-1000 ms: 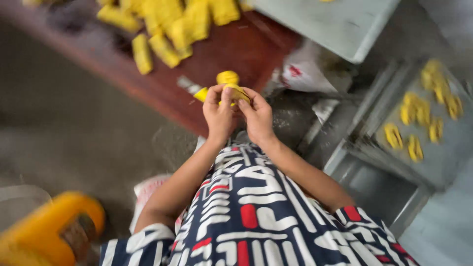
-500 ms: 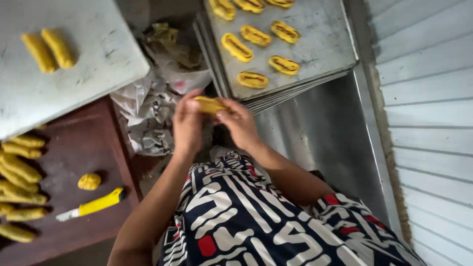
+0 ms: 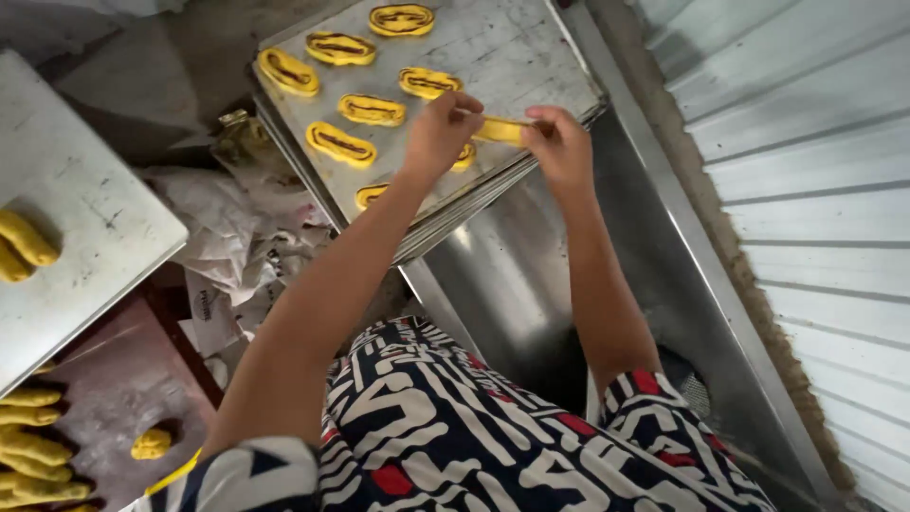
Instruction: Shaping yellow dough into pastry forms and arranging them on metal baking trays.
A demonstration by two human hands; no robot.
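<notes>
A yellow dough strip point(image 3: 500, 130) is held stretched between the two hands above the near edge of a metal tray point(image 3: 531, 57). One end is pinched by the left hand point(image 3: 438, 133), its fingers curled shut around it, and the other end is gripped by the right hand point(image 3: 559, 142), thumb and fingers closed on it. The strip is kept roughly level, just over the tray's lower right part. On the tray, shaped yellow loops point(image 3: 372, 110) with dark lines along their middles are laid in rows, slightly apart from one another; two of them are partly hidden under the left hand and wrist. The tray is stacked on other trays, beside a steel surface point(image 3: 512, 284). Crumpled paper point(image 3: 227, 228) is seen to the left of the stack. Farther left, a pale board point(image 3: 85, 218) bears two dough rolls point(image 3: 21, 245) at its edge, and more rolls point(image 3: 33, 446) and a small lump point(image 3: 152, 443) are laid on a dark wooden table point(image 3: 114, 379) below it.
</notes>
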